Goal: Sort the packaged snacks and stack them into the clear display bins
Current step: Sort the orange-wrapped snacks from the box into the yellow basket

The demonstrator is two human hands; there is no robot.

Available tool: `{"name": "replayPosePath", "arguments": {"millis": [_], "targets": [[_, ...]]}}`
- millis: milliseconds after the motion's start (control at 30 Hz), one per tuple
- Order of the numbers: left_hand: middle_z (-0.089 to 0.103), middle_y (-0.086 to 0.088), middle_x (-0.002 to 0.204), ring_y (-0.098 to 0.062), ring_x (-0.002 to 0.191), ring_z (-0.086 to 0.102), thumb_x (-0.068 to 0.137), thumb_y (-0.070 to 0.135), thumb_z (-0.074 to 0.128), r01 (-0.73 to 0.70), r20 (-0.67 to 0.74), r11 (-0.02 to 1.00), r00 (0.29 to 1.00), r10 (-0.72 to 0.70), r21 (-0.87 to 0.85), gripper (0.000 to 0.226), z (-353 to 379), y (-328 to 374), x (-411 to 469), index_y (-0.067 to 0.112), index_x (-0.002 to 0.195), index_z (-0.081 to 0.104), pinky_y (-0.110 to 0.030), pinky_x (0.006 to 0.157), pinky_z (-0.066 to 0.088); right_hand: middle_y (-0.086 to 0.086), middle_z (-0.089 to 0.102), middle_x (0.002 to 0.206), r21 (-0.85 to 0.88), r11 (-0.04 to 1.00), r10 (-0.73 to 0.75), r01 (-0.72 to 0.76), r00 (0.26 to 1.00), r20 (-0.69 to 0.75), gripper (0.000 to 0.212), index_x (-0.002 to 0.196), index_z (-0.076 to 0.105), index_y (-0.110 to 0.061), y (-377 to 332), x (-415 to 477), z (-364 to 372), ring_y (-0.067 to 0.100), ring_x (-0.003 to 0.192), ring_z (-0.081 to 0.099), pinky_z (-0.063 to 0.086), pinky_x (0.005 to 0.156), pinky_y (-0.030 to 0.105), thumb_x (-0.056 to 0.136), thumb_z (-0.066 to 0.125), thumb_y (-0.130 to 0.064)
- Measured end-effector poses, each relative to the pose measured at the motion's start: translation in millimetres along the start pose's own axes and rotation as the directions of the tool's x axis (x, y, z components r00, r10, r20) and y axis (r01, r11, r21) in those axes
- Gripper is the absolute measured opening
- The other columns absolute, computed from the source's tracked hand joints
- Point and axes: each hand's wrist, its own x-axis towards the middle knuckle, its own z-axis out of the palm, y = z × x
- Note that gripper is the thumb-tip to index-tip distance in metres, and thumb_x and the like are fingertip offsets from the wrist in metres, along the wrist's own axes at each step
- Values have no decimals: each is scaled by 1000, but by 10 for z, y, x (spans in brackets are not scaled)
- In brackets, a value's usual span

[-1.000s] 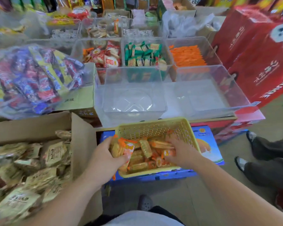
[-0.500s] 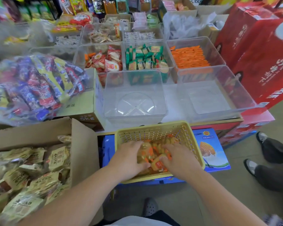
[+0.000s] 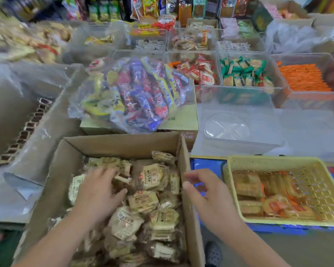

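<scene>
Near: our left hand [image 3: 98, 191] lies inside the cardboard box [image 3: 183, 160], fingers spread over the beige-wrapped snacks [image 3: 148, 201]. It grips no packet that we can see, though blur softens the fingertips. Right hand [image 3: 206, 197] hangs just outside the box's right wall, fingers loosely curled, holding nothing. Right of it, the yellow basket [image 3: 278, 160] holds orange-wrapped snacks [image 3: 258, 191], mostly in its left part.

Beyond, at the tabletop's near edge: an empty clear bin [image 3: 229, 126]. Behind it are filled bins of red-and-white packets [image 3: 199, 74], green packets [image 3: 243, 72] and orange sticks [image 3: 305, 78]. A bag of mixed snacks [image 3: 137, 97] sits on a carton behind the box.

Risk (our judgement): the packets lie loose and jumbled, so a wide scoop may shed some over the box wall into the gap beside the basket. A low carry toward the bin would catch that upright right wall.

Room: open above the box and over the empty bin. The bag crowds the far-left route.
</scene>
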Motion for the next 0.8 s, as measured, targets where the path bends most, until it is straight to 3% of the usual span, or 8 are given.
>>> {"name": "replayPosePath", "arguments": {"millis": [67,133,233,367,567,667,733,800], "targets": [[49,-11,149,-36,131,48,74,73,68,54,128,992,989,-69,115,84,60,-474,96,31,145,50,-47,106,44,-27,63,110,47,995,81,-83,995,50,19,113,64,-42,-125,14,344,-8,106,58,44,81,5,96,67,-35],[24,-12,166,-41,145,33,71,85,59,81,231,989,967,-108,122,96,145,-786,161,41,153,36,-50,115,36,-26,59,124,51,980,187,-192,978,90,33,126,59,-41,-189,32,632,-8,116,54,44,92,14,94,66,-46],[1,-9,172,-44,153,15,68,88,57,105,341,994,934,-110,33,109,269,-947,222,44,160,19,-55,120,27,-23,51,135,19,932,359,-362,929,94,53,142,47,-43,-258,42,913,3,125,48,42,97,29,92,62,-57],[3,-10,171,-43,153,10,70,86,55,50,346,998,937,-56,27,102,341,-943,247,41,157,27,-58,121,21,-11,44,153,4,879,476,-476,879,20,69,154,37,-31,-253,45,1064,14,138,43,41,112,42,94,59,-57],[10,-9,170,-41,153,13,77,78,60,10,298,1000,954,-6,-11,87,349,-983,256,42,152,35,-60,122,19,3,37,161,7,795,606,-606,794,-45,86,160,25,-20,-157,77,1246,26,145,39,37,113,44,92,58,-63],[14,-7,168,-40,153,12,78,78,60,-1,294,1000,956,4,-10,85,348,-961,258,45,152,33,-63,123,13,7,49,151,-76,741,664,-668,745,-72,82,156,33,-12,-99,178,1336,28,135,49,41,100,38,94,55,-61],[17,-7,167,-40,153,13,78,78,60,-3,287,1000,958,7,-13,84,348,-967,258,46,151,35,-64,123,12,6,65,117,-111,698,704,-708,706,-77,71,142,51,-8,-47,256,1364,23,104,62,46,84,36,94,55,-61],[20,-6,166,-39,153,12,77,78,61,0,281,1000,960,8,-27,84,363,-994,256,46,150,37,-64,124,9,1,61,88,-115,635,761,-764,644,-78,64,126,60,-5,-3,319,1363,17,78,59,46,70,35,94,55,-61]]}}
